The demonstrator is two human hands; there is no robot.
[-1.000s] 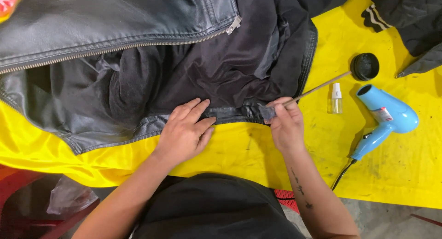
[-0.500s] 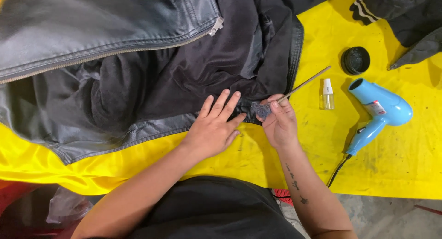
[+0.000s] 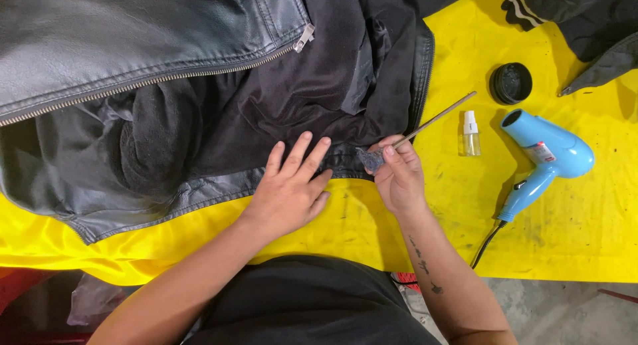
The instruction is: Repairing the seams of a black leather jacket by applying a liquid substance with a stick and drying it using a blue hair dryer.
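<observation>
Spread over a yellow cloth (image 3: 571, 245): a blue hair dryer (image 3: 546, 152) to the right, nozzle up-left, cord trailing toward the near edge; just left of it a small clear spray bottle (image 3: 470, 135), upright-looking, white cap; above, a round black tin (image 3: 510, 83). At top right, another dark garment (image 3: 585, 26), partly out of frame. Nothing between the hands and the work.

Centre and left, a black leather jacket (image 3: 133, 46), opened out, dull dark lining upward, metal zipper running diagonally to a silver pull near the top middle. Hem along the near side, grey-worn and creased, lying on the cloth.

Left hand (image 3: 290, 189) flat on the hem, fingers spread and extended, palm down, gripping nothing, merely pressing the leather. Right hand (image 3: 399, 175) just beside it at the hem's right end, fingers closed around a thin brush (image 3: 435, 121), pinched near its greyish head, the long handle slanting up-right toward the bottle. Brush head touching the jacket's edge between the two hands.
</observation>
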